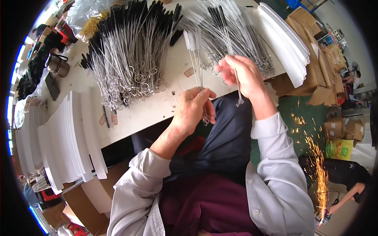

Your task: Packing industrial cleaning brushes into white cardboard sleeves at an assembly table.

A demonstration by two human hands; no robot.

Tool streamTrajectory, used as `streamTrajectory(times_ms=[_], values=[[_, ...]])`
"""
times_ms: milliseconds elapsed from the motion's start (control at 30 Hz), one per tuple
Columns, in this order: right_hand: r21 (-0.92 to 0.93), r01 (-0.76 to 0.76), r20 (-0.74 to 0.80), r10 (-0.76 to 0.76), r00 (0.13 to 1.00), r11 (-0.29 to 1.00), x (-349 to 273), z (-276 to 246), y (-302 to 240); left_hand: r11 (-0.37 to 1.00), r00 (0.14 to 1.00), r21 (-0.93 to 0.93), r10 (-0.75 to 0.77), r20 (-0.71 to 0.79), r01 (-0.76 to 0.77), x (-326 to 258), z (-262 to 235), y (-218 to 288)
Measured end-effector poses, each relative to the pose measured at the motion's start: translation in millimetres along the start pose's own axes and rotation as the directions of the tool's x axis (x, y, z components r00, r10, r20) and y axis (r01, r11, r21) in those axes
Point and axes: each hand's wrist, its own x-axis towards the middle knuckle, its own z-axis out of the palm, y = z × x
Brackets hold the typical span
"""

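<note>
My left hand (191, 108) is closed around a few thin wire straw brushes with white bristles (189, 40); their bristle ends point away from me and their loops hang below my fingers. In my right hand (244, 74), thumb and fingers grip black-bristled straw brushes (217, 19), whose wire handle and loop (239, 101) stick out beneath the palm. How many it holds I cannot tell. A large heap of black straw brushes (130, 51) lies beyond my left hand, rings toward me. Past my right hand spreads a heap of white straw brushes (246, 39).
Long white card strips (285, 43) are stacked at the table's right end, beside cardboard boxes (311, 63). More folded white card (65, 137) stands at left, near a metal mug (58, 64). At lower right, sparks (321, 177) fly from a power tool (323, 217) in a co-worker's hand (334, 207).
</note>
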Motion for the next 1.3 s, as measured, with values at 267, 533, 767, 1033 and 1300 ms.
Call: streamTrajectory(times_ms=[267,533,767,1033,1300], values=[[0.045,0.116,-0.146,-0.108,0.983,0.992,65,-1,16,0.982,0.99,0.142,0.134,-0.044,-0.127,-78,-12,14],[-0.141,0.287,-0.013,-0.291,0.957,0.948,10,35,1,0.982,0.982,0.1,0.166,-0.089,-0.157,-97,-35,16],[-0.568,0.646,0.209,-0.67,0.713,0.51,-53,84,-5,0.956,0.993,0.271,-0.116,0.006,0.11,-106,-49,30],[-0.658,0.737,0.694,-0.257,0.673,0.155,-66,105,17,0.841,0.962,0.504,-0.265,0.07,0.196,-116,-59,52],[-0.719,0.625,0.559,-0.281,0.78,0.304,-73,90,35,0.978,0.979,0.079,-0.188,-0.085,0.194,-140,-108,43]])
